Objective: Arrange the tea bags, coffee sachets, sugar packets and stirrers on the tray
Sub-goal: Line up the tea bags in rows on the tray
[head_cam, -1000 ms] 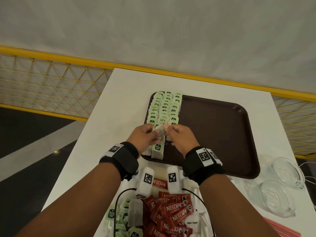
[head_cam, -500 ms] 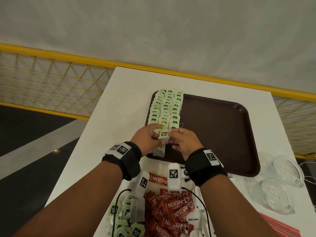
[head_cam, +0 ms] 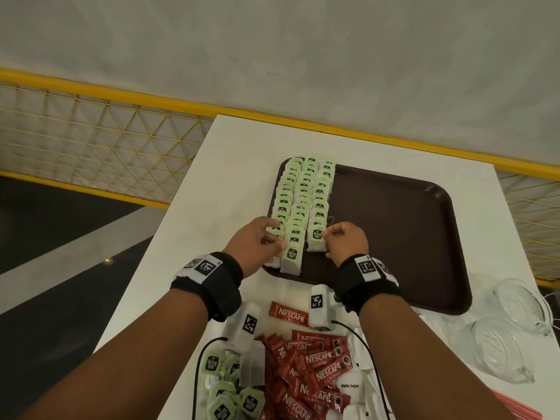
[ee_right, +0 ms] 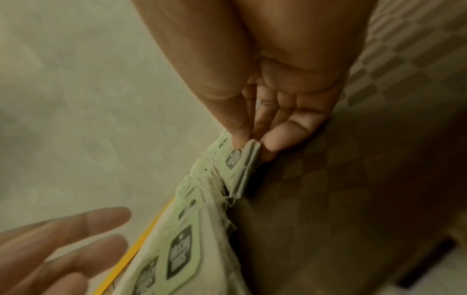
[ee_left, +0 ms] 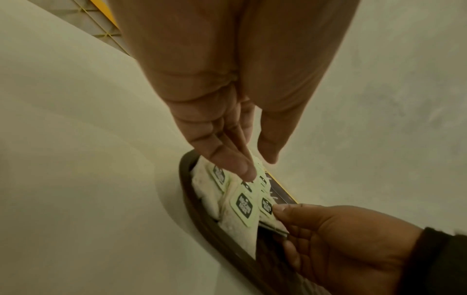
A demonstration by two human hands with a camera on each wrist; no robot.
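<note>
A: Tea bags (head_cam: 303,204) are laid in three overlapping rows along the left side of the brown tray (head_cam: 403,225). Where are the hands placed?

B: Both are held at the near end of those rows. By the right hand (head_cam: 345,245), the nearest bag of the right row (head_cam: 316,239) is pinched at its edge between thumb and fingertips (ee_right: 274,140), as is seen in the right wrist view.

A: And the left hand (head_cam: 257,244)?

B: It is spread loosely over the near end of the left row, fingers straight and thumb apart; a tag is touched by a fingertip (ee_left: 237,165), and nothing is gripped. Between the two hands, the nearest bag of the middle row (head_cam: 292,257) is left lying flat, untouched by either.

A: What is found further out?

B: On the white tabletop (head_cam: 230,177), just below the wrists, loose tea bags (head_cam: 233,389) are heaped at the left, red coffee sachets (head_cam: 315,368) in the middle, and white sugar packets (head_cam: 353,386) beside them. Two clear glass jugs (head_cam: 515,325) are set at the right, and red stirrers (head_cam: 515,407) are partly seen at the lower right edge.
</note>
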